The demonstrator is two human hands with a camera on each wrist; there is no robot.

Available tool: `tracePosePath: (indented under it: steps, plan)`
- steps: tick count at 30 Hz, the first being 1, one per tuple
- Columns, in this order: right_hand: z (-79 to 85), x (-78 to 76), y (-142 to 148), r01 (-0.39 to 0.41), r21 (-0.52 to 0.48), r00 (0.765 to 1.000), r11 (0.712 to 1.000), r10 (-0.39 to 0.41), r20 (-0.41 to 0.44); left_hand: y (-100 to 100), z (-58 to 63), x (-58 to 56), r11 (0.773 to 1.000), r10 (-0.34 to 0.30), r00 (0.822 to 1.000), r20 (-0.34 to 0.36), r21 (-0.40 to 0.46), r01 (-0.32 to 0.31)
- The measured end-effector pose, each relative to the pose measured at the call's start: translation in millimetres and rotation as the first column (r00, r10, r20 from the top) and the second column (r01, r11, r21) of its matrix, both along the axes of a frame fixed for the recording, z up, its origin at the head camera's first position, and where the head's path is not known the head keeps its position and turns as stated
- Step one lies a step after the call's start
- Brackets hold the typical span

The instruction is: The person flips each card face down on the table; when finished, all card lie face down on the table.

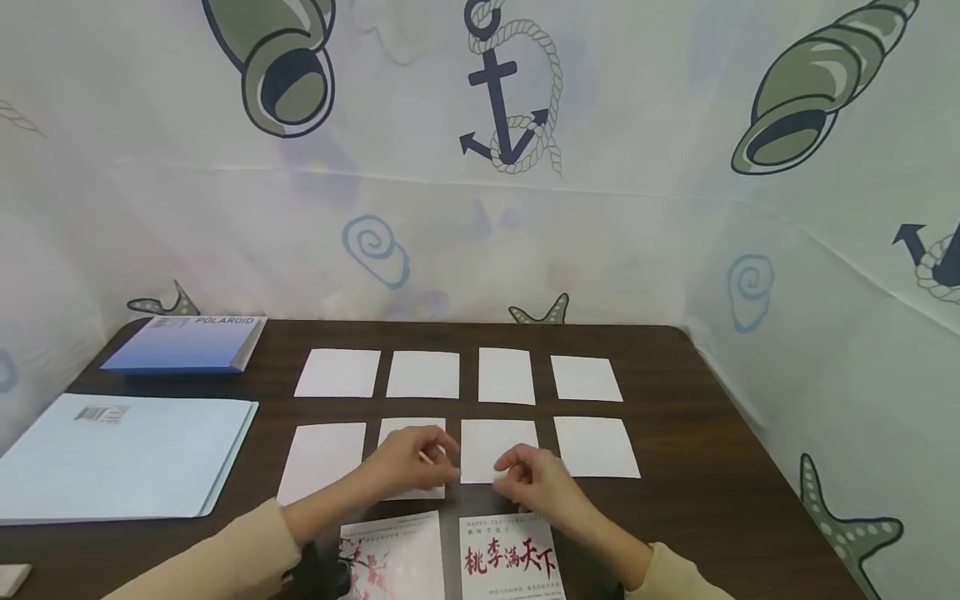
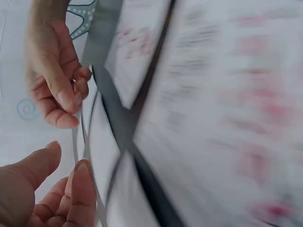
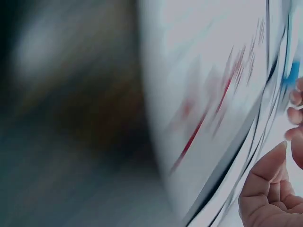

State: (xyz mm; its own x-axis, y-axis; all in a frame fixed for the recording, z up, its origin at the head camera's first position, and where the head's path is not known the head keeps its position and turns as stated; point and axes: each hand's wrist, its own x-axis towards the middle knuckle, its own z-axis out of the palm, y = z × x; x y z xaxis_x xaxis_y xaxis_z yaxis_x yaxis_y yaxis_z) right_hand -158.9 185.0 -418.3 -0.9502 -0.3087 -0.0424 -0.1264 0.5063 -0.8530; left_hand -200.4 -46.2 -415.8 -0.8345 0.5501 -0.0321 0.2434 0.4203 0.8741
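My left hand (image 1: 420, 458) hovers over a white card (image 1: 408, 423) in the nearer row, its thumb and fingers loosely bent with nothing between them. Beside it, my right hand (image 1: 540, 479) hangs over the lower right of the neighbouring white card (image 1: 487, 437), also holding nothing. The left wrist view shows a gap between the left thumb (image 2: 40, 163) and fingers. Below the hands lie a printed card with pink blossoms (image 1: 397, 550) and one with large red characters (image 1: 510, 575). Both wrist views blur these printed cards.
More white cards (image 1: 337, 372) lie in two rows on the dark wooden table (image 1: 697, 467). At the left are a pale blue folder (image 1: 150, 467), a blue-and-white Polaroid box (image 1: 183, 346) and a small white object (image 1: 11, 577). A patterned cloth (image 1: 637, 250) hangs behind.
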Motion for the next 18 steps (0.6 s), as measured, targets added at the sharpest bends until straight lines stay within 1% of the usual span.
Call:
tracePosePath:
  steps: [5, 9, 11, 13, 16, 18]
  plan:
    - [-0.7, 8.2, -42, -0.147, 0.048, 0.989, 0.988, 0.148, -0.008, -57, -6.4, 29.1, 0.994, 0.024, 0.997, -0.069, -0.104, -0.031]
    - [-3.0, 10.8, -61, -0.210, 0.114, 0.977, 0.971, 0.213, -0.011, -89, -12.5, 50.4, 0.975, 0.057, 0.991, -0.123, -0.209, -0.082]
    - [-3.9, 11.6, -68, -0.222, 0.184, 0.973, 0.958, 0.231, -0.025, -100, -15.9, 59.1, 0.961, 0.075, 0.986, -0.146, -0.253, -0.110]
    - [-4.7, 12.0, -72, -0.219, 0.261, 0.970, 0.940, 0.238, -0.042, -105, -19.3, 65.0, 0.951, 0.088, 0.982, -0.169, -0.280, -0.134]
    - [-5.2, 12.0, -78, -0.206, 0.366, 0.966, 0.908, 0.248, -0.070, -108, -22.8, 70.1, 0.944, 0.092, 0.975, -0.201, -0.293, -0.150]
    - [-5.2, 11.8, -82, -0.206, 0.403, 0.965, 0.892, 0.254, -0.071, -109, -23.2, 72.4, 0.940, 0.102, 0.972, -0.211, -0.299, -0.163]
